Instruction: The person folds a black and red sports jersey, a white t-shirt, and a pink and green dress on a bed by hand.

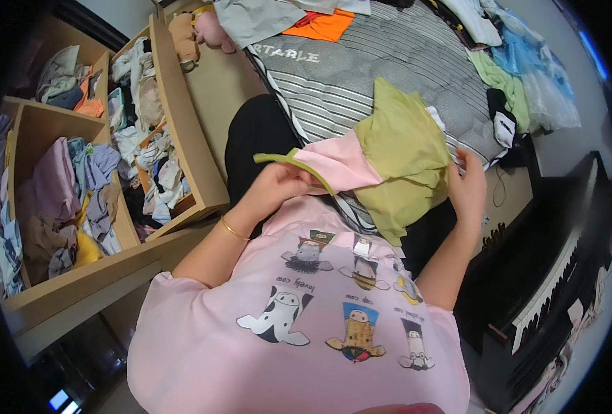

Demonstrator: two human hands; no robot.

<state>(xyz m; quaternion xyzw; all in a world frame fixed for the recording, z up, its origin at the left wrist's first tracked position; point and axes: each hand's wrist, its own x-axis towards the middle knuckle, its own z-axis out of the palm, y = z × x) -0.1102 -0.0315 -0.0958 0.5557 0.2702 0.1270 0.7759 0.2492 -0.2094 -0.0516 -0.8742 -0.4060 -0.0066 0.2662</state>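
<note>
A light green and pink garment (406,155) with a narrow green strap-like edging lies spread across my lap and the near edge of a striped mattress (306,90). My left hand (278,188) is closed on its pink part, close to the green edging. At the opposite side, the fingers of my right hand (467,185) grip the green fabric's border; its fingertips are partly hidden by the cloth. The garment looks somewhat crumpled, with one green corner pointing away from me and another hanging toward my lap.
Open wooden drawers (188,117) stuffed with clothes stand at the left. Grey and orange clothes (323,26) lie on the mattress's far side. Bluish plastic bags (537,69) and dark socks (502,117) are at the far right. A black piano keyboard (547,297) stands near right.
</note>
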